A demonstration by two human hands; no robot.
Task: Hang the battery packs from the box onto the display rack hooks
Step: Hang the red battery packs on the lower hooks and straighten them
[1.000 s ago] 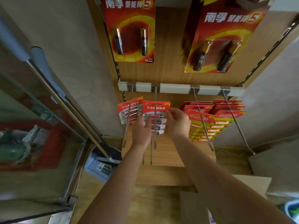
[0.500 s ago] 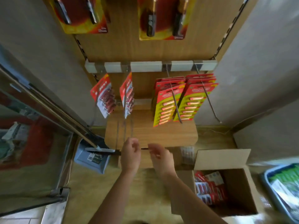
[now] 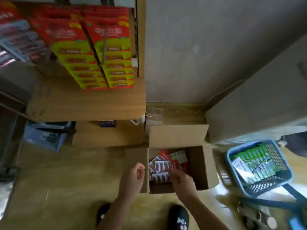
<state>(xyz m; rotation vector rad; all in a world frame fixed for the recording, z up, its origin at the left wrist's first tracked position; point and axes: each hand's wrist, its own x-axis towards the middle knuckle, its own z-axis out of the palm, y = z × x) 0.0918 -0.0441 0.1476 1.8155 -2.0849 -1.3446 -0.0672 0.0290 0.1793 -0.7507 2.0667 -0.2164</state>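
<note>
An open cardboard box (image 3: 198,165) stands on the floor with several red and white battery packs (image 3: 163,166) lying inside. My right hand (image 3: 182,181) reaches into the box, its fingers on the topmost packs; whether they grip one is blurred. My left hand (image 3: 132,178) hovers at the box's left wall, loosely curled and empty. Up at the top left, red and green battery packs (image 3: 106,52) hang on the rack's hooks, with red packs (image 3: 18,40) on hooks further left.
A wooden shelf (image 3: 86,103) juts out below the hanging packs. A blue basket (image 3: 259,165) holding green packs sits right of the box. A larger cardboard box (image 3: 259,103) stands behind it. My shoes (image 3: 178,218) are on the floor below the box.
Both hands left the hung pack on the rack and came down to the box. The view swung down and right, and the right hand is now inside the box.
</note>
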